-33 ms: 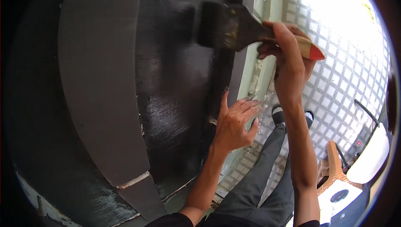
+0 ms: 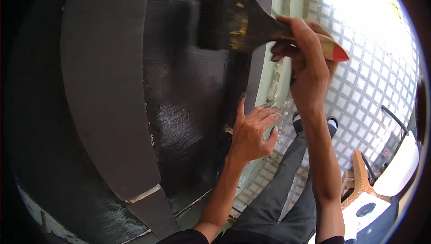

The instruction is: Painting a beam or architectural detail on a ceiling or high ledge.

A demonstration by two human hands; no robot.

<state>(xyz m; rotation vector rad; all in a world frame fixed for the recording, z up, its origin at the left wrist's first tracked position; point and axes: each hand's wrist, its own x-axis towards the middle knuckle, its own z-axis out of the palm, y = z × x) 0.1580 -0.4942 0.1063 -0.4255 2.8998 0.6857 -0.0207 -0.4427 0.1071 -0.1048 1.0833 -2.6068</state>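
Observation:
My right hand (image 2: 310, 60) grips a wide flat paintbrush (image 2: 258, 26) by its wooden handle, whose end is red. Yellow smears mark the brush's dark, paint-covered band, and its black bristles are blurred against the upper part of a recessed panel (image 2: 179, 123). Wet black paint shines on that panel, with streaky brush marks lower down. My left hand (image 2: 253, 131) rests with fingers spread on the light green edge (image 2: 269, 82) at the panel's right side. Its fingertips are stained dark.
A smooth dark grey raised band (image 2: 105, 78) curves down the left of the panel. Pale chipped spots show along the seams. On the right lies a tiled floor (image 2: 359, 78), where my feet stand. A woven orange-brown piece of furniture (image 2: 361, 172) and a white rounded object (image 2: 397, 165) are at lower right.
The paintbrush has moved left and slightly up across the panel, carried by my right hand. My left hand stays in place.

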